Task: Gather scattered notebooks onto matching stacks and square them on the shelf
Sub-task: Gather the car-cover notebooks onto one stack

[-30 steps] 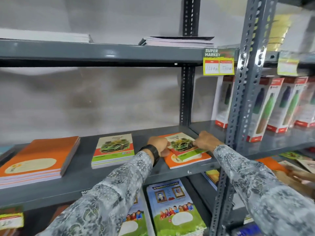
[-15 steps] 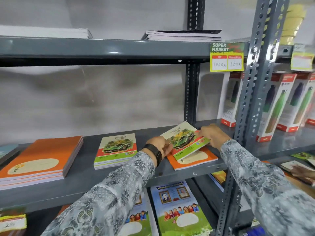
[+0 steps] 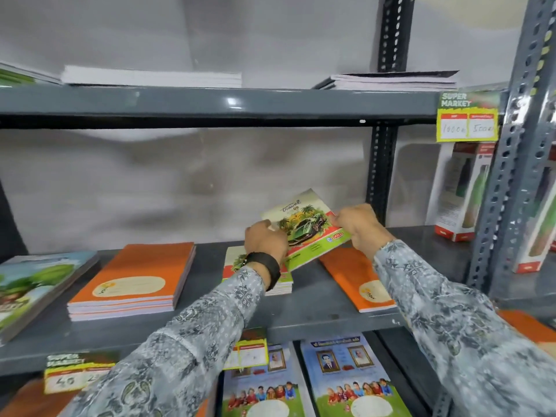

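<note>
I hold a green-car notebook (image 3: 307, 227) tilted in the air above the middle shelf (image 3: 301, 311). My left hand (image 3: 264, 240) grips its left edge and my right hand (image 3: 359, 225) grips its right edge. Just below, partly hidden by my left wrist, lies the matching stack of green-car notebooks (image 3: 282, 282). A single orange notebook (image 3: 358, 281) lies on the shelf to the right, under my right forearm. A thick orange stack (image 3: 135, 281) sits to the left.
A green landscape notebook stack (image 3: 33, 287) lies at the far left. White pads (image 3: 150, 76) and a dark-covered pile (image 3: 394, 79) sit on the upper shelf. Boxed bottles (image 3: 463, 191) stand behind the steel upright (image 3: 508, 164) at right. Children-cover notebooks (image 3: 352, 377) lie on the lower shelf.
Both hands lifted the green-car notebook off the orange notebook and carried it up and left, over the green-car stack. The camera has turned left.
</note>
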### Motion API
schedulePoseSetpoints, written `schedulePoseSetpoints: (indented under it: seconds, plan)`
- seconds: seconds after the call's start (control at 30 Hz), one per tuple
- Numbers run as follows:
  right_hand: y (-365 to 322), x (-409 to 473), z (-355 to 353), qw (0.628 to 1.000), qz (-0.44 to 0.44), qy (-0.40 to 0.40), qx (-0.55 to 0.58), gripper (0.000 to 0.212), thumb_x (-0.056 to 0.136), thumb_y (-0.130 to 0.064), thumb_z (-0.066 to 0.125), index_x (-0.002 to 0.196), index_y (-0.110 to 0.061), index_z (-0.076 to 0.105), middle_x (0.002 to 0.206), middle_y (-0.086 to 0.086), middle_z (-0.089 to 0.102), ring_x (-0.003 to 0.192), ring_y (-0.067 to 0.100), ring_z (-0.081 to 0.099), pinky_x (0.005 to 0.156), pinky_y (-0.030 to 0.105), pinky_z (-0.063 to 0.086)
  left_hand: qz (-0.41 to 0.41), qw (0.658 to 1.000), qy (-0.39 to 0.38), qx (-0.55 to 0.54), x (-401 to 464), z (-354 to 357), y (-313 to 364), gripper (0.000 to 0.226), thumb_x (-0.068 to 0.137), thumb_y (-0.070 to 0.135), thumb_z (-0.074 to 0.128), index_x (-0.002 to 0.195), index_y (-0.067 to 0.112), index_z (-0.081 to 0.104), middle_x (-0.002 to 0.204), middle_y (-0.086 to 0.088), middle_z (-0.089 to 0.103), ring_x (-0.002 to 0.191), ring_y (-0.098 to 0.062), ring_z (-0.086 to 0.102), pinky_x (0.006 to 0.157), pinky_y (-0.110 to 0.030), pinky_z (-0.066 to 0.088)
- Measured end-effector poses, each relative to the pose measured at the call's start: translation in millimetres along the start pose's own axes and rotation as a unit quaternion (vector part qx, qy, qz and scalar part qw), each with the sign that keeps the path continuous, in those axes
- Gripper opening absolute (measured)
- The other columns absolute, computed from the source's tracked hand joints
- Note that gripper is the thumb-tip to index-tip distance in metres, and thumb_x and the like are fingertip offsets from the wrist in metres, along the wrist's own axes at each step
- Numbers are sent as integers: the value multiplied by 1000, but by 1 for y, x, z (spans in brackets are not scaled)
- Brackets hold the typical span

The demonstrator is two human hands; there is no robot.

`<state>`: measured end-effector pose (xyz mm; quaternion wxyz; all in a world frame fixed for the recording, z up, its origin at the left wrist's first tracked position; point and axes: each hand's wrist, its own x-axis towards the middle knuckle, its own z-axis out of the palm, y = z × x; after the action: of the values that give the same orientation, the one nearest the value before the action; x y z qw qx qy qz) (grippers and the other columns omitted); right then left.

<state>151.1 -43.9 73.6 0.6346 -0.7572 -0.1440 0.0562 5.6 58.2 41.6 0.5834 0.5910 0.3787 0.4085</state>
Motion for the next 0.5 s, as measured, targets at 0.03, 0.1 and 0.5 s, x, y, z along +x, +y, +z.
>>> schedulePoseSetpoints:
  seconds: [0.03,0.1,0.5]
  plan:
    - [0,-4,9,1000,12,-16,12,21,82,-5,85,82,0,64,97,16,76,91,28,75,82,43,61,6,1000,12,-10,6,-10,0,26,90,25,60,107,16,76,119,-12,73,96,-31,72,82,-34,62]
    - [4,-11,27,997,45,-46,49,22,83,-3,83,89,2,63,98,16,77,93,31,76,88,48,63,7,999,35,27,18,-30,0,21,88,21,59,70,14,66,92,-13,73,72,-28,68,67,-28,59]
    - [36,-56,84,996,51,-68,-28,30,67,-14,94,87,-3,74,90,10,79,84,25,75,80,35,61,-2,984,55,169,56,-100,-32,26,82,29,80,72,7,67,88,-14,75,82,-29,70,79,-36,58]
